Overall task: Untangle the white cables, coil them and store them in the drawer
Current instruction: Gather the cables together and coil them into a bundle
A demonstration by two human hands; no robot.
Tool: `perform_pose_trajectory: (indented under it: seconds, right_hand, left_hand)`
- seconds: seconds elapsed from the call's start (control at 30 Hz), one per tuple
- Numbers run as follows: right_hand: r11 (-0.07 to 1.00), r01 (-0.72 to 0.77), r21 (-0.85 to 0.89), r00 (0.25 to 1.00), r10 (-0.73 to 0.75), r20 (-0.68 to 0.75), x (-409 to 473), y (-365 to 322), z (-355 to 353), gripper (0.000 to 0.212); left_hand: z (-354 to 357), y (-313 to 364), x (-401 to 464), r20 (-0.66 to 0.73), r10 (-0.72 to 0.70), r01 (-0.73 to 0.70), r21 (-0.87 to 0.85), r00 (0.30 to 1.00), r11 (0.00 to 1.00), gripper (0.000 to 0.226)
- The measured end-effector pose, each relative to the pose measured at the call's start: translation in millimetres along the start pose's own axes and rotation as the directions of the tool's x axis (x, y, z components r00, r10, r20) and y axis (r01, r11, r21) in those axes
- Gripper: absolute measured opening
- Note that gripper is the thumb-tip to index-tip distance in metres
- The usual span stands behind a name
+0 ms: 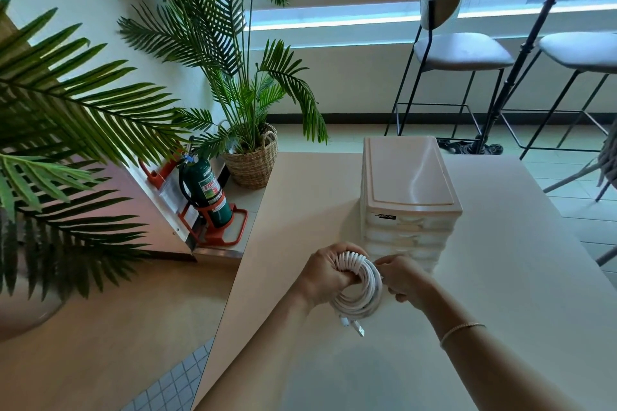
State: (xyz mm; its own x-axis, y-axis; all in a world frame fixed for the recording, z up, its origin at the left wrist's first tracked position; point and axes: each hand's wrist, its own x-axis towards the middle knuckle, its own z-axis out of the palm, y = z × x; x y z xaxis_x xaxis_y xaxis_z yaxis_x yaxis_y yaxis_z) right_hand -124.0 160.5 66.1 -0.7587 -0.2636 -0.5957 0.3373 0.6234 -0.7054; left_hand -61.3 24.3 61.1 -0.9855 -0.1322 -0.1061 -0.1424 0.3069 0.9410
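We count one coiled white cable [359, 290], held between two hands, the left [325, 277] and the right [402, 280]; one drawer unit [409, 190] on one tabletop [500, 277]; one bracelet [462, 330]; two palm plants, one near [66, 130] and one in a basket [233, 43]; one fire extinguisher [207, 193]; two stools [464, 50] [577, 47].

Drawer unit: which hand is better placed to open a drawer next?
Probably the right hand. It sits just in front of the drawer unit and only pinches the edge of the cable coil, while the left hand, farther from the drawers, grips the coil's wrapped top.
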Motion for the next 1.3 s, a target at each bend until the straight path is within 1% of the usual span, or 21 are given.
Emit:
perform_pose_trajectory:
  seconds: [0.1, 0.17, 0.23, 0.27, 0.3, 0.33, 0.37, 0.4, 0.43, 0.47, 0.53, 0.6, 0.67, 0.73, 0.8, 0.87, 0.93, 1.0, 1.1, 1.17, 1.3]
  right_hand:
    - [0.997, 0.014, -0.081, 1.0, -0.015, -0.007, -0.9, 1.5, 1.6, 0.016]
    - [0.985, 0.08, -0.151, 0.993, -0.093, -0.078, 1.7, 1.7, 2.2, 0.014]
    - [0.963, 0.15, -0.225, 0.959, -0.196, -0.203, 2.4, 2.5, 4.1, 0.019]
    - [0.947, 0.19, -0.259, 0.917, -0.265, -0.297, -0.5, 2.0, 6.0, 0.022]
    - [0.928, 0.255, -0.27, 0.855, -0.347, -0.385, -5.0, 1.4, 9.0, 0.022]
    - [0.892, 0.355, -0.28, 0.777, -0.448, -0.442, -10.5, 1.7, 13.7, 0.019]
    - [0.828, 0.46, -0.321, 0.691, -0.561, -0.455, -16.8, 2.9, 19.8, 0.014]
    - [0.754, 0.531, -0.386, 0.621, -0.656, -0.428, -23.3, 2.7, 27.2, 0.011]
    - [0.697, 0.562, -0.445, 0.574, -0.716, -0.397, -28.0, 3.3, 34.9, 0.008]
    - [0.667, 0.561, -0.49, 0.558, -0.742, -0.372, -31.3, 3.5, 40.5, 0.006]
    - [0.661, 0.489, -0.569, 0.594, -0.73, -0.338, -33.5, -1.1, 46.1, 0.006]
    - [0.669, 0.367, -0.646, 0.692, -0.661, -0.292, -36.7, -10.0, 47.0, 0.014]
    - [0.65, 0.289, -0.703, 0.783, -0.582, -0.217, -34.4, -14.0, 47.1, 0.027]
    - [0.644, 0.252, -0.722, 0.821, -0.537, -0.192, -35.8, -17.8, 48.6, 0.029]
    - [0.637, 0.223, -0.738, 0.838, -0.511, -0.189, -36.4, -19.5, 49.8, 0.027]
    - [0.626, 0.198, -0.754, 0.854, -0.488, -0.181, -35.6, -19.1, 49.1, 0.027]
    - [0.614, 0.192, -0.766, 0.856, -0.486, -0.175, -34.3, -19.6, 48.1, 0.027]
    - [0.607, 0.188, -0.772, 0.858, -0.484, -0.172, -35.1, -20.4, 48.3, 0.026]
    - [0.617, 0.172, -0.768, 0.858, -0.477, -0.191, -35.0, -20.5, 49.5, 0.026]
    - [0.63, 0.168, -0.758, 0.856, -0.474, -0.204, -35.2, -21.0, 47.9, 0.025]
    - [0.662, 0.18, -0.728, 0.856, -0.47, -0.215, -35.1, -24.0, 44.8, 0.029]
  left_hand:
    - [-4.0, -5.1, 1.0, -0.03, -0.046, 0.047, 0.015, 0.998, 0.999, 0.046]
    - [-5.9, -7.5, 2.2, -0.106, -0.063, 0.067, 0.039, 0.992, 0.997, 0.041]
    - [-7.0, -6.2, 1.8, -0.199, -0.059, 0.079, 0.094, 0.978, 0.992, 0.032]
    - [-7.5, -5.6, 1.6, -0.241, -0.053, 0.084, 0.121, 0.969, 0.989, 0.028]
    - [-8.1, -5.0, 1.4, -0.281, -0.047, 0.09, 0.142, 0.959, 0.986, 0.026]
    - [-8.6, -4.9, 1.3, -0.322, -0.043, 0.097, 0.154, 0.946, 0.983, 0.025]
    - [-8.5, -5.0, 1.0, -0.364, -0.042, 0.106, 0.157, 0.93, 0.982, 0.024]
    - [-8.4, -4.5, 0.7, -0.403, -0.049, 0.121, 0.155, 0.914, 0.981, 0.024]
    - [-8.2, -3.3, 0.4, -0.43, -0.065, 0.141, 0.148, 0.901, 0.979, 0.024]
    - [-8.1, -1.9, 0.8, -0.438, -0.094, 0.169, 0.135, 0.894, 0.976, 0.024]
    - [-8.2, -0.5, 2.1, -0.407, -0.182, 0.237, 0.088, 0.895, 0.968, 0.025]
    - [-8.5, -0.8, 4.1, -0.351, -0.299, 0.31, -0.024, 0.887, 0.95, 0.021]
    - [-9.3, -2.1, 5.8, -0.305, -0.394, 0.364, -0.152, 0.867, 0.919, 0.023]
    - [-9.7, -5.1, 7.7, -0.267, -0.436, 0.386, -0.22, 0.86, 0.896, 0.029]
    - [-10.4, -5.0, 6.8, -0.217, -0.452, 0.389, -0.276, 0.865, 0.879, 0.033]
    - [-12.3, -4.4, 4.3, -0.167, -0.465, 0.395, -0.331, 0.869, 0.857, 0.031]
    - [-14.4, -4.5, 2.9, -0.115, -0.486, 0.416, -0.372, 0.867, 0.83, 0.029]
    - [-16.3, -4.6, 2.1, -0.061, -0.498, 0.434, -0.408, 0.865, 0.803, 0.032]
    - [-19.1, -6.8, 3.1, -0.024, -0.504, 0.454, -0.402, 0.863, 0.795, 0.028]
    - [-19.9, -9.8, 3.0, -0.011, -0.488, 0.444, -0.4, 0.873, 0.802, 0.021]
    - [-19.6, -13.6, 3.1, 0.028, -0.422, 0.386, -0.461, 0.906, 0.799, 0.015]
